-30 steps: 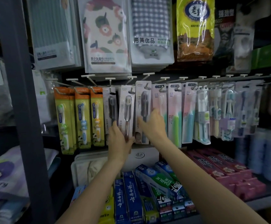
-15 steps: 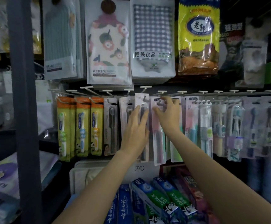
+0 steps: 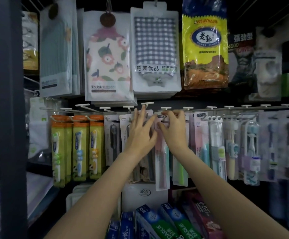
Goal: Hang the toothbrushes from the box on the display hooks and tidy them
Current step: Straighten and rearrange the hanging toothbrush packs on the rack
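Where the dim shop aisle fills the view, a dark metal upright [image 3: 11,118] stands far left of both hands, with shelving behind it. Above the hands hang big bagged goods: a floral towel pack [image 3: 107,61], a checked bath towel pack [image 3: 155,50], a yellow bag [image 3: 205,47]. Just above the fingertips runs a row of white-tipped display hooks [image 3: 209,107]. Left of the left hand [image 3: 140,135] hang orange-and-yellow toothbrush cards [image 3: 78,147]; right of the right hand [image 3: 174,133] hang clear toothbrush packs [image 3: 233,149]. Below the wrists lie toothpaste boxes [image 3: 166,223]. Left hand is spread, fingers straight, pressing flat on grey toothbrush packs [image 3: 113,140]. Right hand pinches the top of a pink toothbrush pack [image 3: 161,163] near its hang hole, right at a hook; whether the hole is on the hook, can't tell, fingers cover it. The pack hangs upright between both forearms.
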Motion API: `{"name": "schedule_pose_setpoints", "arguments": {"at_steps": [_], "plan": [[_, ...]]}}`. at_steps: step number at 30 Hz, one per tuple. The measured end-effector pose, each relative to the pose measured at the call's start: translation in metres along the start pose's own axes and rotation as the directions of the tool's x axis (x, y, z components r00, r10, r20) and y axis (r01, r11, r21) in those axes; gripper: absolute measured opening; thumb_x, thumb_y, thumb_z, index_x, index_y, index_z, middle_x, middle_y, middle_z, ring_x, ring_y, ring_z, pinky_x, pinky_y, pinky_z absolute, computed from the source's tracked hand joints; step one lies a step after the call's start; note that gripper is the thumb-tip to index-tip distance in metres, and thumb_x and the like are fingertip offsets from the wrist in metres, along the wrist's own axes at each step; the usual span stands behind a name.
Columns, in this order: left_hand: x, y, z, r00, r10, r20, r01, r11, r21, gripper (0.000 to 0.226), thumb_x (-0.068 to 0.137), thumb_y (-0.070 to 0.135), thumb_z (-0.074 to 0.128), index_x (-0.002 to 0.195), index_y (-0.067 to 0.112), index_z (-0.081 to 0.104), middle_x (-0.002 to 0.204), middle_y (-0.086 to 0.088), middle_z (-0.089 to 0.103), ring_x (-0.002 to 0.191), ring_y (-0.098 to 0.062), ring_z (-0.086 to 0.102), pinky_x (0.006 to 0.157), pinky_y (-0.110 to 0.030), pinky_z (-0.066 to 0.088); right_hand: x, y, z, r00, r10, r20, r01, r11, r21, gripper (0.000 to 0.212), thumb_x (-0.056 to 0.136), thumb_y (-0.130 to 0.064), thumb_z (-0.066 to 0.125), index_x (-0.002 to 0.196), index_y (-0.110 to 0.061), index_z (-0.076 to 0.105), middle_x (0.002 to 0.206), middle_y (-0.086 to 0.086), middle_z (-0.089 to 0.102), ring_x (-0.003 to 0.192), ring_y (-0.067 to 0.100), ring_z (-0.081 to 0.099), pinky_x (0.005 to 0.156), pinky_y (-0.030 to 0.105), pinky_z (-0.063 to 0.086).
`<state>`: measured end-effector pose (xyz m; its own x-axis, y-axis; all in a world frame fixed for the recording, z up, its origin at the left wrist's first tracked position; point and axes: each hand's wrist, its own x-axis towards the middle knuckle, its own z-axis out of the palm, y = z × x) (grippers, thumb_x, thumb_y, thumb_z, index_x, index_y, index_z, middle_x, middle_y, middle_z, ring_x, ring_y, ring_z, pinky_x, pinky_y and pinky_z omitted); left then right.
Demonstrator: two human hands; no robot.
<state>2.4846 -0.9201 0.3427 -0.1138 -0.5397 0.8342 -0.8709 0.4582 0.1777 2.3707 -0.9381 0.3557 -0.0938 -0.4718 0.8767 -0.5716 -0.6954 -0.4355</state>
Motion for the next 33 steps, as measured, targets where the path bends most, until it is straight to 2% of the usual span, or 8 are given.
{"name": "schedule_pose_setpoints", "arguments": {"at_steps": [2,4,9,14,20,23,26,33], "plan": [[0.005,0.001,-0.002,1.000,-0.017,-0.017,0.017,0.999,-0.047,0.052,0.095,0.029,0.041,0.144,0.029,0.024,0.157,0.002,-0.003,0.143,-0.017,-0.013,0.114,-0.042,0.005,-0.001,0.000,0.001,1.000,0.003,0.008,-0.003,0.998,-0.060,0.035,0.084,-0.013,0.065,0.118,-0.008,0.055,0.121,0.010,0.041,0.115,0.023,0.042,0.096,0.028,0.040],[0.007,0.001,-0.003,0.999,-0.030,-0.023,0.029,0.998,-0.059,0.052,0.096,0.026,0.040,0.145,0.030,0.022,0.157,0.001,0.000,0.143,-0.018,-0.010,0.115,-0.041,0.005,-0.003,0.000,0.004,1.000,0.012,0.015,-0.010,0.995,-0.100,0.043,0.083,-0.018,0.067,0.123,-0.009,0.051,0.125,0.012,0.041,0.118,0.025,0.041,0.097,0.031,0.040],[0.007,0.000,-0.006,1.000,-0.025,0.008,0.025,0.999,0.025,0.061,0.094,0.020,0.043,0.147,0.030,0.014,0.157,0.001,0.003,0.144,-0.021,-0.007,0.116,-0.043,0.008,-0.012,0.001,0.008,0.995,0.087,0.042,-0.081,0.988,-0.130,0.059,0.081,-0.024,0.068,0.132,-0.014,0.040,0.131,0.014,0.040,0.122,0.029,0.039,0.097,0.039,0.042],[0.009,0.003,-0.007,0.999,-0.035,-0.002,0.035,0.990,0.138,0.064,0.094,0.021,0.045,0.148,0.027,0.009,0.155,-0.004,0.009,0.143,-0.026,-0.001,0.115,-0.042,0.012,-0.014,0.000,0.008,0.996,0.080,0.047,-0.074,0.990,-0.120,0.064,0.084,-0.020,0.066,0.139,-0.016,0.034,0.136,0.011,0.041,0.124,0.025,0.042,0.096,0.032,0.040],[0.013,0.010,-0.006,0.996,-0.053,-0.067,0.063,0.984,0.164,0.060,0.090,0.015,0.050,0.144,0.022,0.027,0.147,-0.007,0.024,0.138,-0.029,0.013,0.109,-0.046,0.030,-0.012,0.002,0.004,0.997,0.072,0.034,-0.068,0.992,-0.109,0.064,0.083,-0.021,0.067,0.139,-0.015,0.037,0.130,0.011,0.047,0.119,0.026,0.047,0.094,0.032,0.041],[0.015,0.010,-0.007,0.997,-0.033,-0.071,0.044,0.987,0.157,0.058,0.088,0.012,0.051,0.142,0.020,0.032,0.145,-0.007,0.028,0.136,-0.028,0.016,0.108,-0.045,0.032,-0.010,0.002,0.005,0.996,0.084,0.026,-0.080,0.990,-0.117,0.066,0.081,-0.024,0.069,0.139,-0.015,0.038,0.130,0.011,0.048,0.120,0.027,0.046,0.097,0.035,0.041],[0.013,0.006,-0.009,0.999,0.000,-0.053,0.009,0.985,0.170,0.058,0.088,0.009,0.050,0.142,0.020,0.032,0.147,-0.006,0.027,0.137,-0.029,0.014,0.109,-0.046,0.030,-0.009,0.001,0.007,0.993,0.111,0.027,-0.108,0.988,-0.106,0.068,0.081,-0.028,0.070,0.139,-0.015,0.037,0.133,0.011,0.046,0.123,0.026,0.043,0.097,0.035,0.040],[0.001,0.001,-0.003,1.000,0.008,-0.018,-0.003,0.973,0.233,0.067,0.093,0.011,0.046,0.148,0.021,0.010,0.156,-0.004,0.005,0.143,-0.030,-0.003,0.114,-0.046,0.019,-0.022,0.004,0.010,0.998,0.067,0.021,-0.064,0.991,-0.121,0.075,0.081,-0.021,0.070,0.142,-0.013,0.027,0.134,0.011,0.042,0.123,0.025,0.043,0.094,0.031,0.041]]}}
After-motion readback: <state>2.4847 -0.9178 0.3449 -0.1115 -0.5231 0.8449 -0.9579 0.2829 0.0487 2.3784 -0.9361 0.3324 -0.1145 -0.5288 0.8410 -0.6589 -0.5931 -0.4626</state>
